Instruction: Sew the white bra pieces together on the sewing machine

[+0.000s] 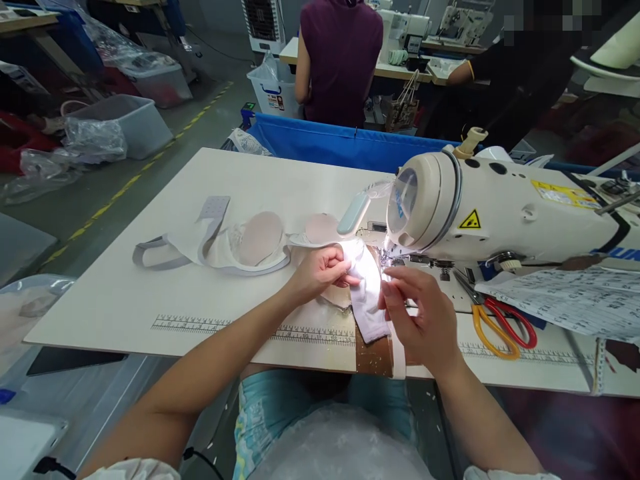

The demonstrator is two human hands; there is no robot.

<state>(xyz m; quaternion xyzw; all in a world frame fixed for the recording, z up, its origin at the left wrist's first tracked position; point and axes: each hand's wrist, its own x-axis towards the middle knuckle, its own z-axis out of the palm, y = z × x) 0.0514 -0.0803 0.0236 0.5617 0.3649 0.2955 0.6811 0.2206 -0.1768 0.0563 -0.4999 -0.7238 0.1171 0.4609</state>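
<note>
Pinched in left grip (324, 271): bra (263, 238), long axis running leftward; end panel (367, 303) just beside right grip (425, 317), fingers curled, any pinch unclear.

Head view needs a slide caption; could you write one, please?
Left hand on a pale bra, right hand near the sewing machine.

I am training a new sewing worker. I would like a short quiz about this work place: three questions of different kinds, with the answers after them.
1. True or false: the fingers of the left hand touch the pale bra.
2. Which hand is nearer to the scissors?
A) left hand
B) right hand
3. Fill in the missing word: near the front edge of the table, a ____ is printed.

Key: 1 true; 2 B; 3 ruler.
</note>
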